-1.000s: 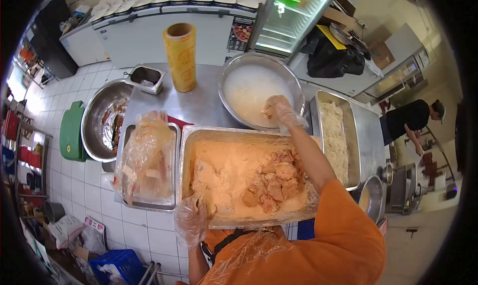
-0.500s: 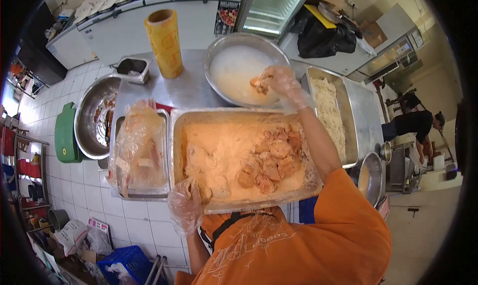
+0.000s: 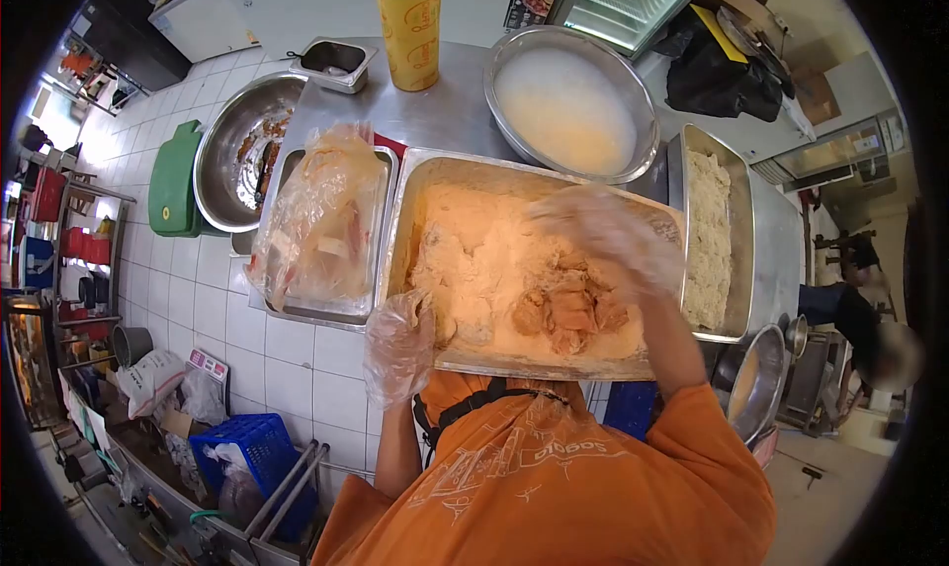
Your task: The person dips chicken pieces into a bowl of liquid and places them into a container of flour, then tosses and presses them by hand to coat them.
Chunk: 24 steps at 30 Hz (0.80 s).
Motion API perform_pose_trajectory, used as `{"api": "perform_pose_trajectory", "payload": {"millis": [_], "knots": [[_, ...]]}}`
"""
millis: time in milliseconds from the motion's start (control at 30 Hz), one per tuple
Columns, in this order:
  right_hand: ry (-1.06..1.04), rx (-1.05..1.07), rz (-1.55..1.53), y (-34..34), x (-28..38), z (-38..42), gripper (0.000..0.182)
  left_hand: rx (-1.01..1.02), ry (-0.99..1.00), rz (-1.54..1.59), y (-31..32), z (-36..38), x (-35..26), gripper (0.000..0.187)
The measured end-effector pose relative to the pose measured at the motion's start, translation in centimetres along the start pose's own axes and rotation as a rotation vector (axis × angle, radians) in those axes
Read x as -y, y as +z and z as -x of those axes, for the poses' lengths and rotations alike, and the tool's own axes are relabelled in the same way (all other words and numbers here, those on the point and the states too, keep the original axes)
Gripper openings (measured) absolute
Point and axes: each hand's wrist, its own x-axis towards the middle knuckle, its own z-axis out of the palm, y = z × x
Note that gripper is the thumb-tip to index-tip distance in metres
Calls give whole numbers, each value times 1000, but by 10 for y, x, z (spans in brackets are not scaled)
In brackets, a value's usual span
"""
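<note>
The meat (image 3: 571, 307) lies heaped on orange powder (image 3: 479, 220) in the tray's (image 3: 542, 372) right half. Above the powder, the gloved right hand (image 3: 608, 235) is blurred; I cannot tell its fingers' state. The left hand (image 3: 400, 347) touches the tray's near left corner, fingers' grip unclear. Beyond, the bowl (image 3: 647, 136) stands on the counter (image 3: 450, 101).

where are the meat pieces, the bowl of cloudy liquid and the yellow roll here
meat pieces (image 3: 570, 316): head view, middle of the reddish pile
bowl of cloudy liquid (image 3: 648, 136): head view, right side of its wall near the rim
yellow roll (image 3: 410, 34): head view, middle of its printed side
</note>
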Motion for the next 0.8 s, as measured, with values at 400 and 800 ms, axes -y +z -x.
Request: {"api": "perform_pose_trajectory", "payload": {"millis": [400,800], "knots": [[86,89,1358,37,-143,-56,38,-40,-18,47,-6,-1,-11,16],[554,433,1156,69,-149,-100,67,-36,2,-30,-8,1,-9,15]]}}
